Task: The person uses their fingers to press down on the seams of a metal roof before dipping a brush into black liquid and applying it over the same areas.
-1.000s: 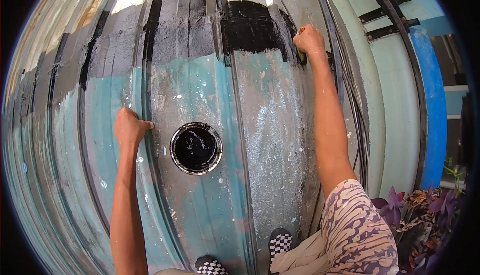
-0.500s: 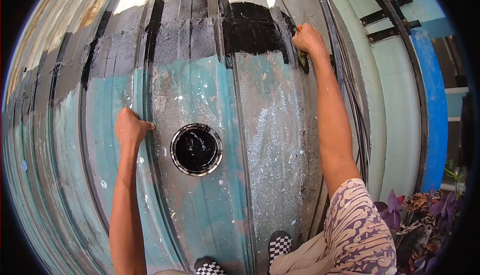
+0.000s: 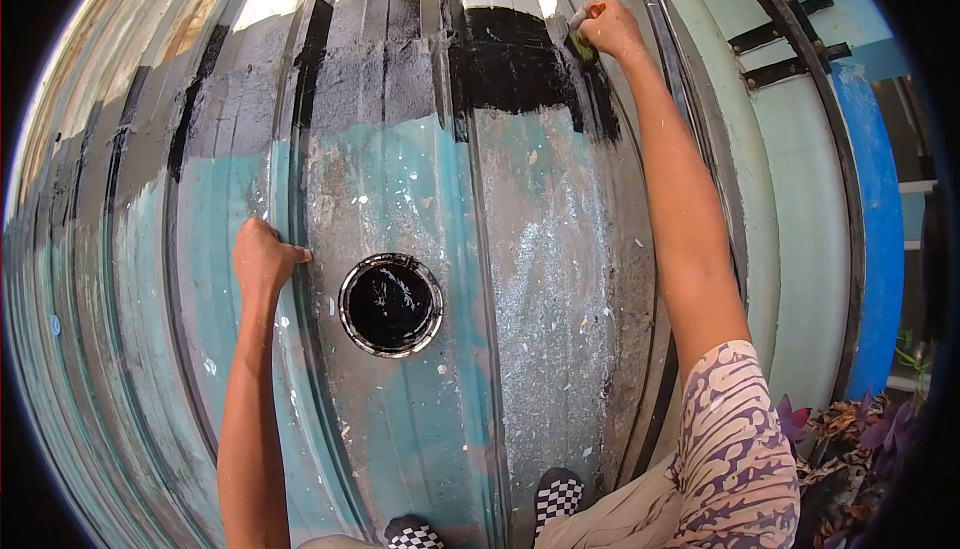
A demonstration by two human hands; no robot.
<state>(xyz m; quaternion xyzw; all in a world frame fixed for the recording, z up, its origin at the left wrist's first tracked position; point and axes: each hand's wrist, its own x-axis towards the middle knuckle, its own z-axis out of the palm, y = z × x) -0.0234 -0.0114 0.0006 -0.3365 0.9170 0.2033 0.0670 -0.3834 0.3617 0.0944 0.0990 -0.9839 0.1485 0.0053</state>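
Note:
My right hand (image 3: 612, 27) is closed around a paint brush (image 3: 580, 46) with an orange part showing at the fingers. The bristles touch the dark strip at the right end of the glossy black paint (image 3: 512, 64). My left hand (image 3: 264, 254) rests on a raised rib of the corrugated metal sheet (image 3: 560, 349), fingers curled and thumb pointing right, with nothing visible in it. Between my arms stands an open round can of black paint (image 3: 391, 305), nearer to my left hand.
Checkered shoes (image 3: 558, 495) stand on the sheet at the bottom. Thin cables and a pale green wall (image 3: 800, 239) run along the right, with metal brackets (image 3: 780, 73) above and a blue panel (image 3: 878, 239). Purple-leaved plants (image 3: 890, 429) sit at lower right.
My right hand has moved up and slightly left with the brush. Black paint now covers more of the ridge below it. My left hand stays in place.

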